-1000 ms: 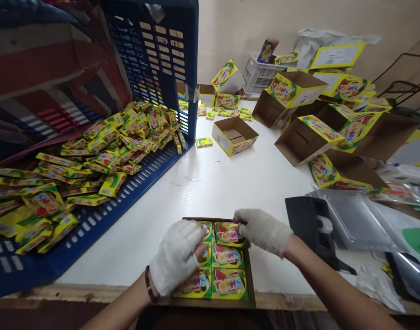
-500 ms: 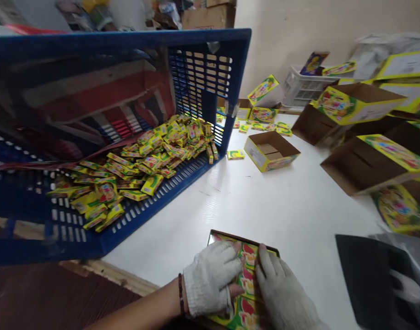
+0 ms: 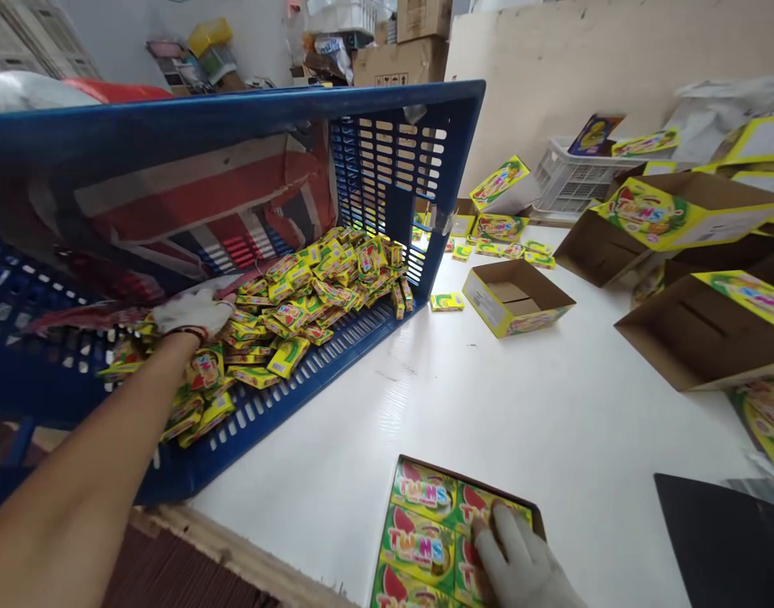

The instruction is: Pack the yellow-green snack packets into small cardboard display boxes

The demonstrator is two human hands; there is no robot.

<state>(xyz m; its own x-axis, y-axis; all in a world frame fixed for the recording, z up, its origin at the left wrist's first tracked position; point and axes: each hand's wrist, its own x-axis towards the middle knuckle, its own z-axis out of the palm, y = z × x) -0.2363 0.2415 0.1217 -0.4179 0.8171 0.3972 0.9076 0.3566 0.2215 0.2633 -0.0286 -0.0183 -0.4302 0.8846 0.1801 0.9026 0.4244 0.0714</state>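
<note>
My left hand (image 3: 193, 314), in a white knitted glove, reaches into a blue plastic crate (image 3: 470, 127) lying on its side. It is at the pile of small yellow-green packets (image 3: 320, 270), and its fingertips cannot be made out. My right hand (image 3: 519, 549), gloved too, rests its slightly spread fingers on the packets in a shallow box (image 3: 399, 481) at the table's near side. Those "TWINS" packets (image 3: 418, 540) lie flat in rows, filling the part of the box I can see.
An open carton (image 3: 519, 295) stands on the white table (image 3: 387, 422), with a loose packet (image 3: 446, 301) beside it. More open cartons (image 3: 709, 329) are stacked at the right. A white basket (image 3: 570, 177) stands against the wall. A black flat sheet (image 3: 709, 532) lies at the lower right.
My left hand has left the shallow box and moved up and left into the crate. My right hand stays on the box, whose packets now show more.
</note>
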